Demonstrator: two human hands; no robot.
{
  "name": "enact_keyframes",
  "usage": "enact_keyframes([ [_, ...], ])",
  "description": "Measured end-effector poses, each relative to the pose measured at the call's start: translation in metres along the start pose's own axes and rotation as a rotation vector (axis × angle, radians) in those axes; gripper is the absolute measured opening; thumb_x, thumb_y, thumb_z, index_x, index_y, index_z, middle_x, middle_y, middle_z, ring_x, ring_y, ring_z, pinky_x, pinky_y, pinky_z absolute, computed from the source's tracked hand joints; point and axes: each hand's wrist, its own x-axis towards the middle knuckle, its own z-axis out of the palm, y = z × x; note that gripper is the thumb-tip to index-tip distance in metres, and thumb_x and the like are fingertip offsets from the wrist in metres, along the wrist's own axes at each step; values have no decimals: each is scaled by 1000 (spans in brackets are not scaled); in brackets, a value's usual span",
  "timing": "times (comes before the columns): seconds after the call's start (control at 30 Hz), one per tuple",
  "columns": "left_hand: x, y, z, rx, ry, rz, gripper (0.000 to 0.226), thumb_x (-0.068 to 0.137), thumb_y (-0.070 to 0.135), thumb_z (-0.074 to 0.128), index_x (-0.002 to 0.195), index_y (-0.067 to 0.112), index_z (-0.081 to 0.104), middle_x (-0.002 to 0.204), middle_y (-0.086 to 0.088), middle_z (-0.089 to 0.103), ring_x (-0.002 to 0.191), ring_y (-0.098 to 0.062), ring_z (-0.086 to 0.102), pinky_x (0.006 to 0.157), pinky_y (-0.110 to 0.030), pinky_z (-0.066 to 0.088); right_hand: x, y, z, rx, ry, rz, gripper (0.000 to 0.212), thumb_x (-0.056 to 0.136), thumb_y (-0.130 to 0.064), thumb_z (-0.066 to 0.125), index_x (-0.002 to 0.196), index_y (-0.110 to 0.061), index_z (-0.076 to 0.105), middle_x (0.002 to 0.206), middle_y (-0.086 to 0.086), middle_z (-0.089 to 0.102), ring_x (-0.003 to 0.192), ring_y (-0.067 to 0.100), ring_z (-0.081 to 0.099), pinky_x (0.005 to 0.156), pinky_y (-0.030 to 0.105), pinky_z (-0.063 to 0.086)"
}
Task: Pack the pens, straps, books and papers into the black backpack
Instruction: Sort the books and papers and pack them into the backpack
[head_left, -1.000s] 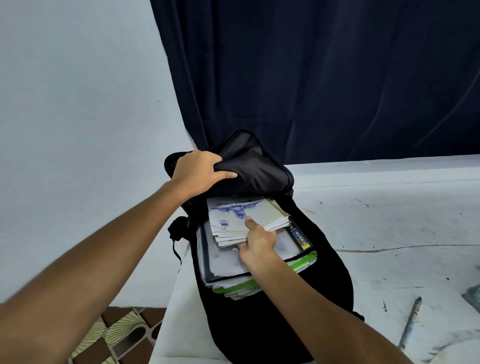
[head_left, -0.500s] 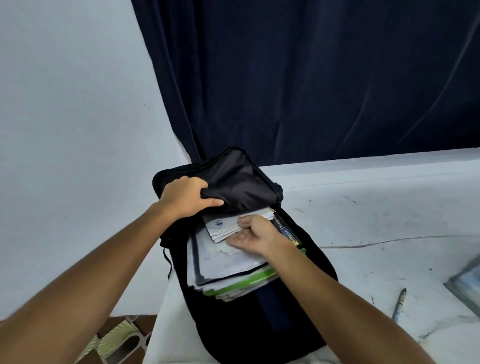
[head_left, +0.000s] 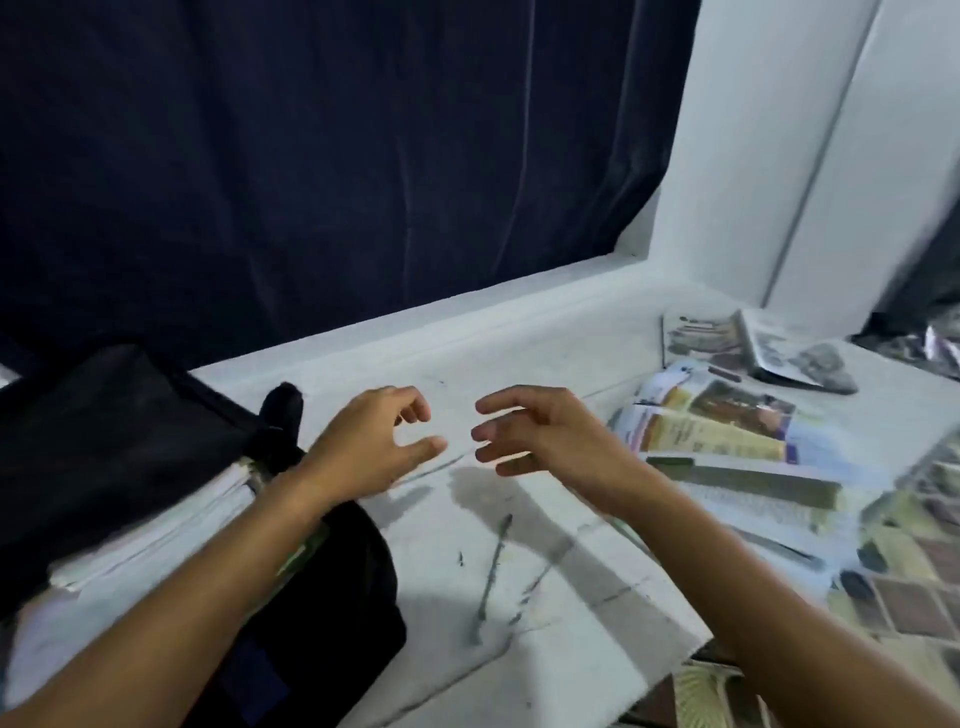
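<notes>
The black backpack (head_left: 119, 441) lies at the left on the white table (head_left: 519, 353), with a stack of books and papers (head_left: 171, 525) sticking out of its open top. My left hand (head_left: 374, 447) hovers just right of the backpack, fingers loosely curled, holding nothing. My right hand (head_left: 540, 441) floats beside it over the table, fingers relaxed and empty. A pen (head_left: 493, 566) lies on the table below both hands. Printed papers and booklets (head_left: 717, 431) are spread at the right.
A folded newspaper (head_left: 753, 348) lies at the back right near a white wall. A dark curtain (head_left: 337, 156) hangs behind the table. Tiled floor (head_left: 711, 691) shows past the table's near edge at the lower right.
Both hands have left the backpack and moved right over the table. The view has swung right, bringing the spread papers into sight.
</notes>
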Motion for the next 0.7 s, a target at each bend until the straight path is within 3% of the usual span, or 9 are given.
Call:
enact_keyframes([
  [0.13,42,64,80,-91,-132,10,26,82,45,72,97,27,60,99,12,60,93,-9,54,79,-27,44,-16,19,-116,-84,174,-44,22,93,-3,55,105,-17,67,99,8,74,92,23,71,83,37,57],
  [0.23,73,97,129,-141,-115,-34,28,83,42,73,99,23,62,103,6,62,97,-12,56,80,-28,44,-7,39,-201,-117,261,-60,23,92,0,55,97,-18,67,97,12,73,88,25,70,80,38,55],
  [0.37,104,127,187,-166,-84,-240,33,82,53,69,96,25,63,99,5,66,94,-16,61,75,-30,49,31,85,-310,-148,266,20,20,91,6,54,104,-7,63,80,9,68,68,20,58,62,31,48],
  [0.47,101,147,212,-206,65,-458,54,74,72,57,102,26,66,103,4,67,93,-18,64,82,-40,55,62,130,-371,-427,200,101,18,93,-1,56,103,-16,60,87,4,62,77,18,56,69,26,47],
  [0.53,87,163,226,-234,156,-522,47,79,70,52,99,29,64,99,2,70,88,-17,65,80,-41,55,78,160,-400,-592,192,197,13,90,-3,58,96,-13,63,90,13,63,79,21,57,68,28,48],
  [0.6,72,178,240,-239,203,-545,33,87,65,46,89,34,59,90,4,70,79,-16,65,75,-40,55,88,182,-414,-651,162,266,14,89,1,56,100,3,65,94,32,65,69,22,63,61,30,50],
  [0.63,65,184,247,-228,224,-553,34,88,63,44,88,32,58,87,4,69,78,-16,64,74,-41,54,92,190,-415,-682,141,268,22,91,-3,56,109,6,63,102,34,64,73,22,67,62,28,49],
  [0.7,53,191,259,-267,320,-576,37,89,55,52,100,21,62,91,-3,67,82,-20,62,77,-43,52,92,196,-410,-821,110,237,34,94,-25,58,120,-4,61,116,24,65,98,30,65,76,31,47],
])
